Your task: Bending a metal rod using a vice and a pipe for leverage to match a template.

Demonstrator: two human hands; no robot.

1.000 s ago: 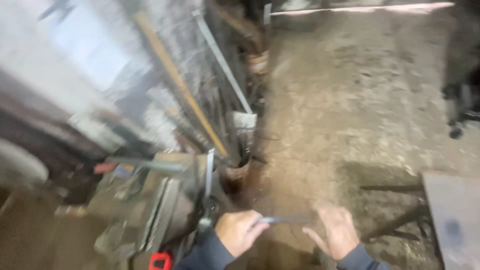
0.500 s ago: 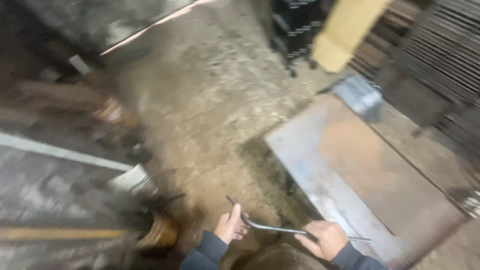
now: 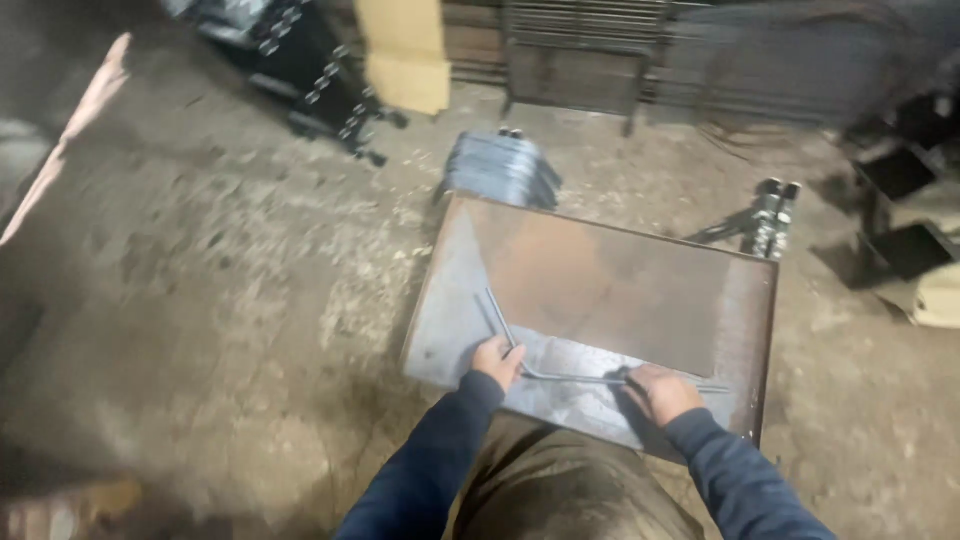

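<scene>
The left hand [image 3: 497, 360] is curled closed around the bend of a bent steel rod [image 3: 560, 375], and the right hand [image 3: 655, 392] is closed over the rod's long leg. The rod lies flat on the near edge of a rusty steel table [image 3: 640, 290], its short leg angling away. Beyond the table, a stack of grey metal plates [image 3: 500, 168] rests on the concrete floor [image 3: 230, 270].
</scene>
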